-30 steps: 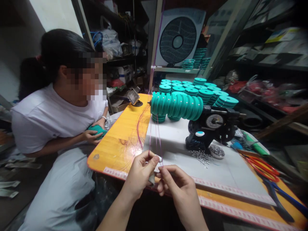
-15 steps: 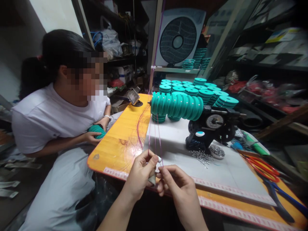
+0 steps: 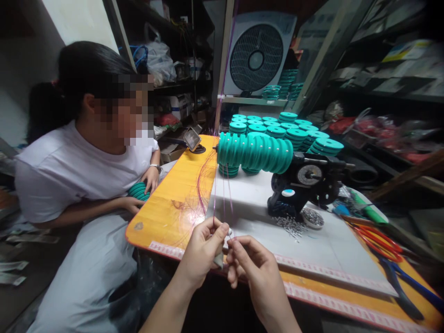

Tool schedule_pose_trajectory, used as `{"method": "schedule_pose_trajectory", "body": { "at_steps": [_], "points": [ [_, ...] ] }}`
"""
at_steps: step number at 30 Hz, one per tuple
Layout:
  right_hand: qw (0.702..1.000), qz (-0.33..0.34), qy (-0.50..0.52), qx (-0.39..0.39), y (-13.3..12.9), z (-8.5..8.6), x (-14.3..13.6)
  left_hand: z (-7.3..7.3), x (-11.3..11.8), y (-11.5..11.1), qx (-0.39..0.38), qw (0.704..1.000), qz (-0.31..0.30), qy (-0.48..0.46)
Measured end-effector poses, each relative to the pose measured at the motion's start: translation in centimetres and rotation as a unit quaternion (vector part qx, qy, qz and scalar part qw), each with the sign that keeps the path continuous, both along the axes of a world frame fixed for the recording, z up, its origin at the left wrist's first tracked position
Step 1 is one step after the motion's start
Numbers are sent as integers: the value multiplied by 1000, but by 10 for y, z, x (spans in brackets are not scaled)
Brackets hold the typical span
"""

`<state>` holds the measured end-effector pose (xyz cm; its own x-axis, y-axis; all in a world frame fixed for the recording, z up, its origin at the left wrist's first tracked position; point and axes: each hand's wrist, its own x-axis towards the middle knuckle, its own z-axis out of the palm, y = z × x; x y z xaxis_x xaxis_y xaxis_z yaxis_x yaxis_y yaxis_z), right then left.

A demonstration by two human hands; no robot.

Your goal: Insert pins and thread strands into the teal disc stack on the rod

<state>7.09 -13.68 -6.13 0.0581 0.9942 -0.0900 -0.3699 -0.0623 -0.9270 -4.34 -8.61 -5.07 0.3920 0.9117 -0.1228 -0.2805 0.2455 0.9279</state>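
My left hand (image 3: pixel 204 247) is closed in a pinch on thin purple line (image 3: pixel 214 199), with a small white piece (image 3: pixel 230 232) at its fingertips. Close beside it on the right, my right hand (image 3: pixel 251 259) pinches the lower end of another purple strand. Several strands rise from my hands toward a row of green spools (image 3: pixel 255 150) mounted on a black winding machine (image 3: pixel 289 194). A greyish object (image 3: pixel 218 260) shows partly under my left fingers; what it is I cannot make out.
Small silver pieces (image 3: pixel 291 226) lie by a round dish (image 3: pixel 312 218). Stacked green spools (image 3: pixel 275 131) stand behind the machine. Red-handled scissors (image 3: pixel 378 240) and blue-handled pliers (image 3: pixel 412 282) are at the right. A person (image 3: pixel 83 152) sits at the left, hands near green spools (image 3: pixel 138 190).
My right hand has shifted very slightly, and my left hand stays nearly in place. The other person's hands have moved on the green spools, one now resting on top.
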Motion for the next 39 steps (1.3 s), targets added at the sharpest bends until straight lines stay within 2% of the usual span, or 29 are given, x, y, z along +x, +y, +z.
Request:
{"method": "schedule_pose_trajectory", "body": {
  "at_steps": [5, 24, 27, 32, 36, 39],
  "points": [
    [999, 6, 45, -12, 2, 0, 0, -2, 1, 1, -5, 1000, 1, -8],
    [998, -4, 64, -17, 1, 4, -2, -1, -1, -1, -19, 999, -11, -39],
    [998, 3, 52, -16, 1, 2, -2, 2, -2, -2, -23, 999, -13, -45],
    [1000, 10, 21, -8, 2, 0, -3, 7, -2, -2, 3, 1000, -10, 14],
    [1000, 11, -6, -1, 3, 2, -6, 5, -3, -2, 19, 999, -6, 31],
    [999, 14, -42, 5, 2, 2, -8, 1, -8, -3, 0, 1000, 10, 20]
  ]
}}
